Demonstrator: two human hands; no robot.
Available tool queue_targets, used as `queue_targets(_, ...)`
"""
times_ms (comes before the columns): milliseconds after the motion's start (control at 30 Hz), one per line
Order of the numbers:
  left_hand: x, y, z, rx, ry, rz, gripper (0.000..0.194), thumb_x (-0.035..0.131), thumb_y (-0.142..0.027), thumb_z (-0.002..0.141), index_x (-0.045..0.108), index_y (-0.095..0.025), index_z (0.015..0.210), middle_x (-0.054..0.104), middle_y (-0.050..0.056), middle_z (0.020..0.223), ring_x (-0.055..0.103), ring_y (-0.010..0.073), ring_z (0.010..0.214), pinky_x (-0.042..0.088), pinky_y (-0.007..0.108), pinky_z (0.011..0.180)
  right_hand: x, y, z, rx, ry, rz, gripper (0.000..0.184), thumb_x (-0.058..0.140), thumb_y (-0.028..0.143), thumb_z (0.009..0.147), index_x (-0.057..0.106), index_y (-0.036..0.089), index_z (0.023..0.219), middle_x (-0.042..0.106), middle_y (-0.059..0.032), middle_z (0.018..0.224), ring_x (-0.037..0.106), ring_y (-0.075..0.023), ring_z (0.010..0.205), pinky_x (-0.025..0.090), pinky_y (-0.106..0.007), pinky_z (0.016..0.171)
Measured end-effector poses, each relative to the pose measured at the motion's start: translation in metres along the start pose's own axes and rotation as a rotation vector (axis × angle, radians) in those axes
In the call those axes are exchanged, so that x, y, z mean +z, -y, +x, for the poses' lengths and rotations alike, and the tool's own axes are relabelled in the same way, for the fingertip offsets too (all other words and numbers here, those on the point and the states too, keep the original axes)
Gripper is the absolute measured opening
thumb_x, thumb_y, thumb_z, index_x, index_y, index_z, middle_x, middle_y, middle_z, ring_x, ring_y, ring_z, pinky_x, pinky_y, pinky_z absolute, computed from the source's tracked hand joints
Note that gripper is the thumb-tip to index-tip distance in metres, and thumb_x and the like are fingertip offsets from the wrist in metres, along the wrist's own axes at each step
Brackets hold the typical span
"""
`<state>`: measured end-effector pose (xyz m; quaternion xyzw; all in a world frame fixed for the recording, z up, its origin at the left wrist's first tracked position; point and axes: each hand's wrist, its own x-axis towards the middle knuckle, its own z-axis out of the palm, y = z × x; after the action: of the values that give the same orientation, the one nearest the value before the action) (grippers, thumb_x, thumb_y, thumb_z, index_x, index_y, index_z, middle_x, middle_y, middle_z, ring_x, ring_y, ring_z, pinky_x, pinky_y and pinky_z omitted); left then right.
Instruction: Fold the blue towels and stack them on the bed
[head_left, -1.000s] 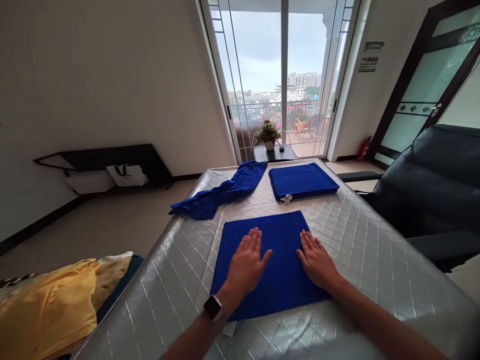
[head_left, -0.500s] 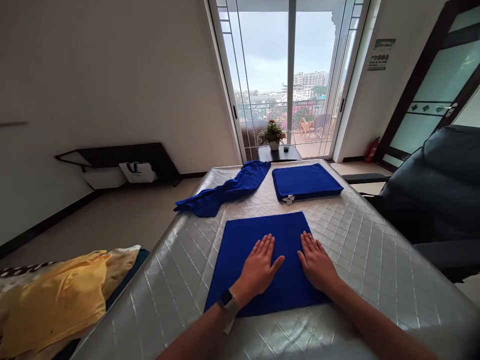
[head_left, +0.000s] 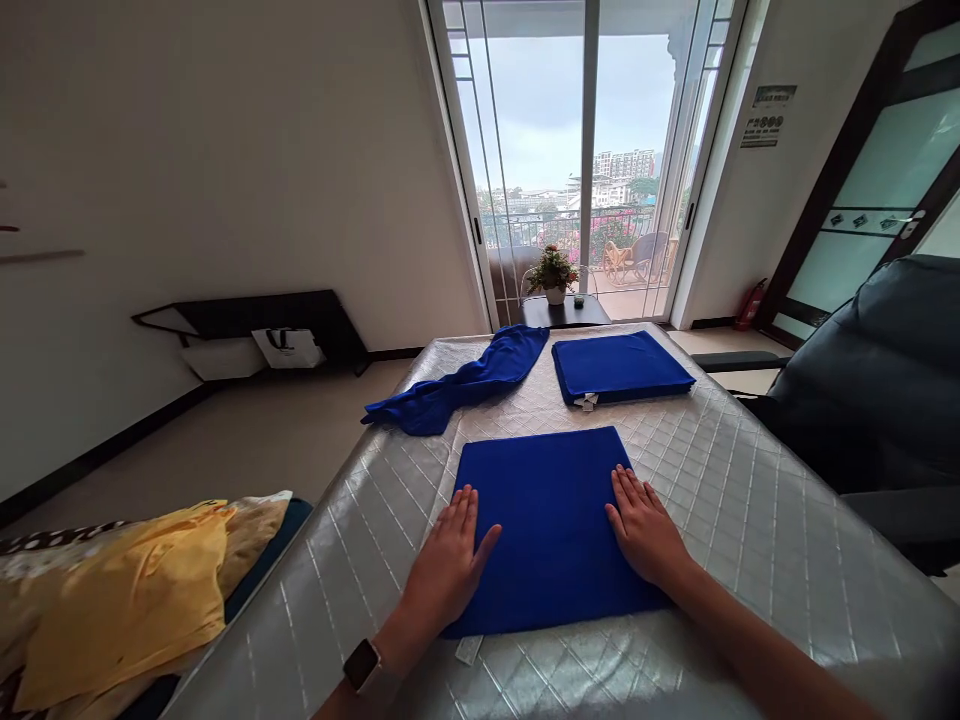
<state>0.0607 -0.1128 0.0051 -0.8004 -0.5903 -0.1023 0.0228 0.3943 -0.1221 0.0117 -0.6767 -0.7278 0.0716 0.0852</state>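
A flat, folded blue cloth (head_left: 551, 520) lies in front of me on a silver quilted cover (head_left: 742, 500). A white tag (head_left: 469, 650) pokes out under its near left edge. My left hand (head_left: 450, 555) rests on the left edge of the cloth, palm down with fingers stretched out. On the opposite edge, my right hand (head_left: 646, 528) lies flat with its fingers extended. Farther back on the right is a neat stack of folded blue cloth (head_left: 622, 366) with white tags at its near corner. A crumpled blue cloth (head_left: 465, 385) stretches across the far left.
Yellow cloth (head_left: 135, 600) is heaped on the lower left, beside the covered surface. A black armchair (head_left: 877, 370) stands close on the right. Beyond the far edge is a small dark table (head_left: 564, 314) with a potted plant (head_left: 553, 275), before the glass sliding door.
My left hand slid right across the cloth, then back left to its left edge. My right hand stays on the right edge. The view has shifted slightly.
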Motion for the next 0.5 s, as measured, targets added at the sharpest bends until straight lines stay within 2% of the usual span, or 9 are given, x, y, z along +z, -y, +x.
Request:
queue_targets(67, -0.004, -0.032, 0.008, 0.079, -0.017, -0.038, 0.077, 0.027, -0.062, 0.103, 0.027, -0.012, 0.161, 0.032, 0.014, 0.165, 0.029, 0.0276, 0.154, 0.034, 0.049, 0.124, 0.000, 0.000, -0.002, -0.004, -0.025, 0.001, 0.065, 0.021, 0.041, 0.106, 0.024, 0.008, 0.162, 0.016, -0.0074, 0.169, 0.011, -0.0193, 0.157, 0.011, -0.043, 0.129)
queue_targets(167, -0.006, -0.091, 0.021, 0.266, -0.020, -0.115, 0.072, 0.029, -0.059, 0.104, 0.024, -0.017, 0.162, 0.033, 0.012, 0.165, 0.030, 0.0262, 0.153, 0.037, 0.048, 0.122, 0.001, -0.001, -0.009, -0.008, -0.034, -0.003, 0.066, 0.022, 0.044, 0.106, 0.025, 0.008, 0.162, 0.017, -0.0080, 0.169, 0.011, -0.0202, 0.157, 0.013, -0.043, 0.128)
queue_targets(233, -0.005, -0.129, 0.028, 0.389, -0.008, -0.170, 0.069, 0.028, -0.056, 0.105, 0.022, -0.018, 0.163, 0.033, 0.012, 0.165, 0.029, 0.0247, 0.154, 0.036, 0.047, 0.123, 0.003, -0.002, -0.013, -0.017, -0.016, -0.018, 0.067, 0.022, 0.045, 0.106, 0.026, 0.008, 0.162, 0.017, -0.0093, 0.169, 0.013, -0.0216, 0.157, 0.015, -0.044, 0.128)
queue_targets(300, -0.004, -0.156, 0.035, 0.473, 0.002, -0.216, 0.067, 0.027, -0.054, 0.106, 0.021, -0.019, 0.163, 0.030, 0.010, 0.166, 0.025, 0.0232, 0.155, 0.033, 0.046, 0.125, 0.004, -0.002, -0.016, -0.047, 0.014, -0.044, 0.064, 0.022, 0.042, 0.106, 0.029, 0.010, 0.161, 0.017, -0.0090, 0.169, 0.012, -0.0228, 0.157, 0.015, -0.045, 0.128)
queue_targets(400, -0.003, -0.171, 0.039, 0.505, 0.022, -0.244, 0.067, 0.026, -0.053, 0.106, 0.021, -0.018, 0.163, 0.028, 0.008, 0.167, 0.022, 0.0223, 0.156, 0.029, 0.045, 0.127, 0.005, -0.002, -0.018, -0.099, 0.055, -0.066, 0.060, 0.021, 0.037, 0.106, 0.033, 0.015, 0.161, 0.016, -0.0069, 0.169, 0.008, -0.0233, 0.157, 0.014, -0.046, 0.128)
queue_targets(500, -0.002, -0.157, 0.035, 0.475, 0.048, -0.217, 0.068, 0.027, -0.055, 0.106, 0.023, -0.017, 0.162, 0.029, 0.009, 0.166, 0.024, 0.0228, 0.155, 0.030, 0.045, 0.126, 0.004, 0.000, -0.016, -0.054, 0.039, -0.045, 0.064, 0.021, 0.043, 0.106, 0.028, 0.012, 0.162, 0.015, -0.0087, 0.169, 0.011, -0.0231, 0.157, 0.014, -0.045, 0.128)
